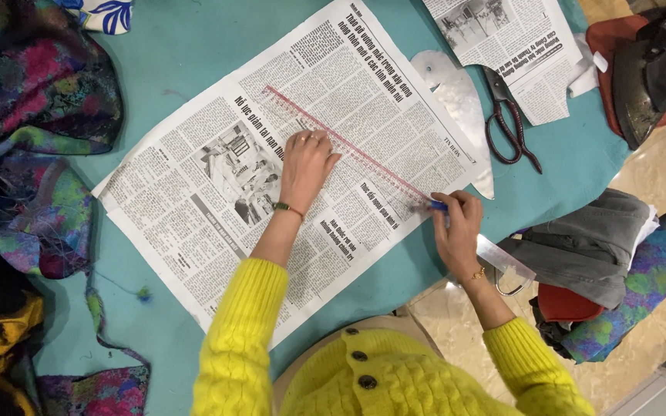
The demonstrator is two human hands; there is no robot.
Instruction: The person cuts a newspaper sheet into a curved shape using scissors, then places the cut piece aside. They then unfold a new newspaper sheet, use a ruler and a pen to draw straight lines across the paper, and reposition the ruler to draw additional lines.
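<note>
Newspaper (194, 231), a full sheet of it, lies spread flat across the teal surface (186, 46), filling the middle of the frame, and on it rests a long clear ruler with a red edge (341, 142), its long axis running on a diagonal from the upper left of the sheet down toward the lower right. The left hand (306, 166) lies palm down on the ruler near its middle, fingers spread and pressing flat, which I take to be there to keep the ruler from sliding. The right hand (456, 223) sits at the ruler's lower right end, its grip pinched on a small blue pen or marker (438, 206), the tip seemingly against the ruler's edge; it is too small to tell which kind. At the upper right lie scissors with dark red handles (506, 123), a curved metal template (456, 96), another cut piece of newspaper (510, 46) and an iron (649, 77). Patterned fabric (32, 115) is heaped along the left edge.
</note>
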